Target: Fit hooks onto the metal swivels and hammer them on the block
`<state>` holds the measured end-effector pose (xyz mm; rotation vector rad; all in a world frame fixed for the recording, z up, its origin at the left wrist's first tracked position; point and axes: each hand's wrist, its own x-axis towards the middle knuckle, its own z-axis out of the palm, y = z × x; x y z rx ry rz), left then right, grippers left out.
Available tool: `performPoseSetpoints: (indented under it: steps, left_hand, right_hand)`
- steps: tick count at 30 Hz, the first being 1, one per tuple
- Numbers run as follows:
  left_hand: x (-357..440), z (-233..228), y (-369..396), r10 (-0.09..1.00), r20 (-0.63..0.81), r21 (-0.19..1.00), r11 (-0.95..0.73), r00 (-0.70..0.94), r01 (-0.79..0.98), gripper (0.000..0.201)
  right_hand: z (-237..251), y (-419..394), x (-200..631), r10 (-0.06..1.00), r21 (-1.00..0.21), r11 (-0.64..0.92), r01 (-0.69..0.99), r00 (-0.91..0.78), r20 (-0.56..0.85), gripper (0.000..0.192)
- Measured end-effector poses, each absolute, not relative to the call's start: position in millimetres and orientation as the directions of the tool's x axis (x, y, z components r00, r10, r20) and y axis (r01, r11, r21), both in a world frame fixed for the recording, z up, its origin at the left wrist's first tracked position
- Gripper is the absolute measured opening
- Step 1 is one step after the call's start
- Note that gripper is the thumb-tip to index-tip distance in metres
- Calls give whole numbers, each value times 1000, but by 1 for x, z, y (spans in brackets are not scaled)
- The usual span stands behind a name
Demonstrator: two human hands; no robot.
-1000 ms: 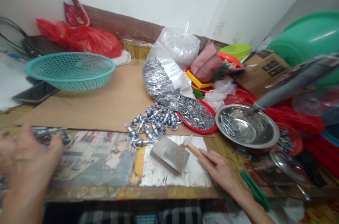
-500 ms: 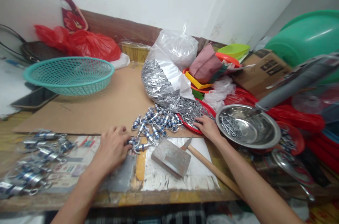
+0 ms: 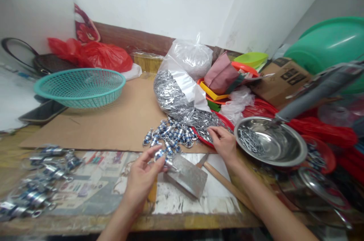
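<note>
1. Head view: a blue-and-silver fitting (image 3: pixel 162 156) is being pinched in the left hand (image 3: pixel 141 180) above a metal block (image 3: pixel 187 175).
2. Small metal pieces are being fingered in a red tray (image 3: pixel 216 131) by the right hand (image 3: pixel 223 143), fingers loosely curled.

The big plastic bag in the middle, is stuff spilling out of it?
Yes. The clear bag lies open on its side, and small silver metal pieces pour from it into the red tray, where the right hand rests.
</note>
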<state>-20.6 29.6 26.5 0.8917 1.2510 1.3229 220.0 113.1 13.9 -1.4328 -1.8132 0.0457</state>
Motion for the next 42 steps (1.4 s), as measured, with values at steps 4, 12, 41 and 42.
performPoseSetpoints:
  steps: [4, 12, 41, 42]
  left_hand:
    - [-1, 25, 22, 974, -168, 973, 139, -151, -187, 31]
    - [-10, 17, 0, 967, -163, 968, 195, -198, 156, 30]
    - [-11, 29, -17, 983, -178, 983, 179, 39, -29, 10]
    - [-11, 30, -16, 987, -158, 987, 158, 36, 13, 11]
  right_hand:
    - [30, 100, 167, 824, -524, 513, 679, -219, 523, 11]
    - [48, 32, 142, 888, -851, 452, 266, -217, 405, 17]
    - [38, -21, 170, 448, -253, 879, 404, -517, 729, 25]
    - [40, -20, 171, 391, -179, 903, 391, -574, 719, 21]
